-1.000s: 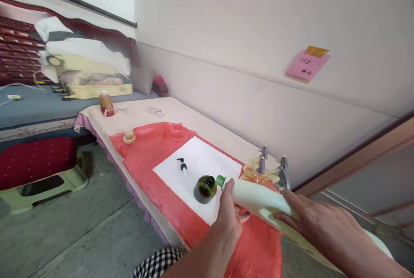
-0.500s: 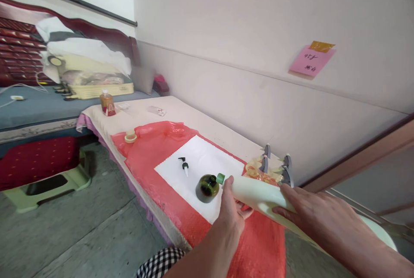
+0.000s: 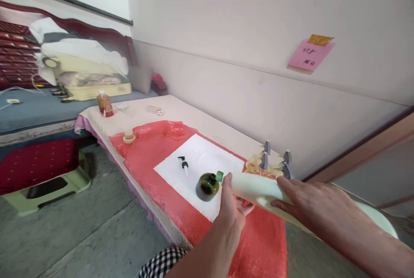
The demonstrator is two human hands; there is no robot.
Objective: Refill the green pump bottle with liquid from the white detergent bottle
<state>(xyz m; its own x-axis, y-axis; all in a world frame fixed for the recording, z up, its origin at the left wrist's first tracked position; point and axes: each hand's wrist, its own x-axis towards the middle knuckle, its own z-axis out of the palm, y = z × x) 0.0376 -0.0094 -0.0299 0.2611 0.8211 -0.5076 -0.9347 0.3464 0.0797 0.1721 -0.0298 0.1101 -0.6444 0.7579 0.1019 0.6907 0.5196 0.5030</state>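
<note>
A large pale-green bottle (image 3: 255, 189) is tipped on its side, its green spout (image 3: 219, 176) resting at the mouth of a small dark-green round bottle (image 3: 207, 186). My left hand (image 3: 232, 207) is wrapped round the big bottle's neck from below. My right hand (image 3: 310, 207) grips its body further back. The small bottle stands on a white cloth (image 3: 197, 166) laid over a red plastic sheet (image 3: 155, 157). A black pump head (image 3: 183, 164) lies loose on the white cloth.
Several pouches with grey spouts (image 3: 271, 163) lie beside the wall. A cream cap (image 3: 129, 137) and a small amber bottle (image 3: 104, 103) sit further along the low table. A bed with piled bags (image 3: 80, 75) and a green stool (image 3: 42, 187) are at the left.
The big bottle's spout has come slightly closer to the small bottle's mouth, and both hands shifted a little with it. The view has drifted slightly.
</note>
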